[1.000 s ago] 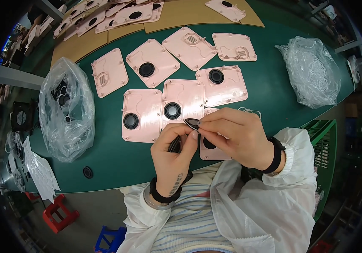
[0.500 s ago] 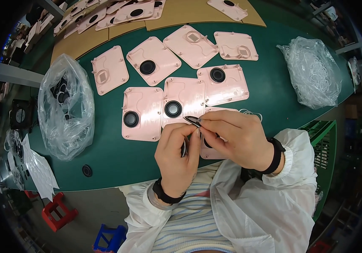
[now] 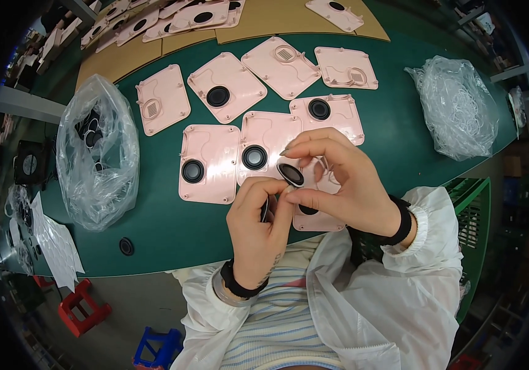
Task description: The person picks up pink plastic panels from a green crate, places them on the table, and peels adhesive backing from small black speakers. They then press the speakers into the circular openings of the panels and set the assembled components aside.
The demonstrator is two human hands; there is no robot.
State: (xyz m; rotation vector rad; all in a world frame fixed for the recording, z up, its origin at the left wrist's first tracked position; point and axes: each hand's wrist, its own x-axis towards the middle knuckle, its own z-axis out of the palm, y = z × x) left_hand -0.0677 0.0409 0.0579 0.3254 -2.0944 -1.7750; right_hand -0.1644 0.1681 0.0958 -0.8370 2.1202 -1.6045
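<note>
My left hand [image 3: 257, 228] pinches a round black speaker part with a pale rim [image 3: 291, 175] by its lower edge, tilted above the pink panels. A second dark round part [image 3: 264, 211] shows in the same palm. My right hand [image 3: 344, 185] arches around the held part, index finger and thumb apart, the thumb close to the left fingertips. Thin pale loops [image 3: 332, 171] show inside its curled fingers. Beneath lie pink panels; one [image 3: 209, 145] and its neighbour [image 3: 270, 126] carry black round parts. Another panel [image 3: 320, 223] is partly hidden under my right hand.
Further pink panels [image 3: 227, 71] lie behind, some without a black part. A clear bag of black parts [image 3: 98, 179] stands left, a bag of white loops [image 3: 455, 111] right. A loose black disc [image 3: 127, 246] lies near the front edge. Cardboard [image 3: 264, 26] with stacked panels is at the back.
My right index finger and thumb have spread apart from their pinch, and the hand has risen slightly. The part in my left hand now turns its round face more into view.
</note>
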